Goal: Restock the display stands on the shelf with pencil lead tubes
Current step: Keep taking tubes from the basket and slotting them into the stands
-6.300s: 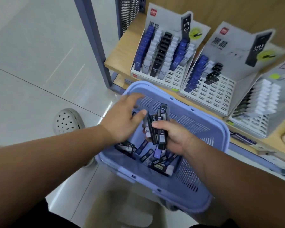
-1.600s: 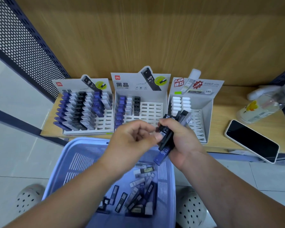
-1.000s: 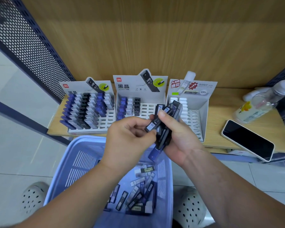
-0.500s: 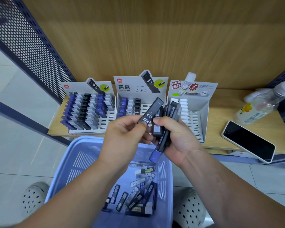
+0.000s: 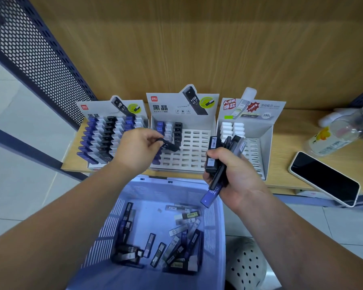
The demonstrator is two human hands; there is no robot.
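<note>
A black tube held above the middle stand
It is pinched by the left hand; a bundle of tubes is gripped by the right hand.

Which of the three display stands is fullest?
The left stand: tubes fill nearly every row. The middle stand holds three columns at its left, the right stand two short white ones.

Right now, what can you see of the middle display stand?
The middle display stand is white cardboard: an upright back card picturing an HB 0.7 tube, above a sloped slotted tray. Blue, white and black tubes occupy its left columns; other slots are empty. It sits on the wooden shelf. The left hand holds a black tube over it.
</note>
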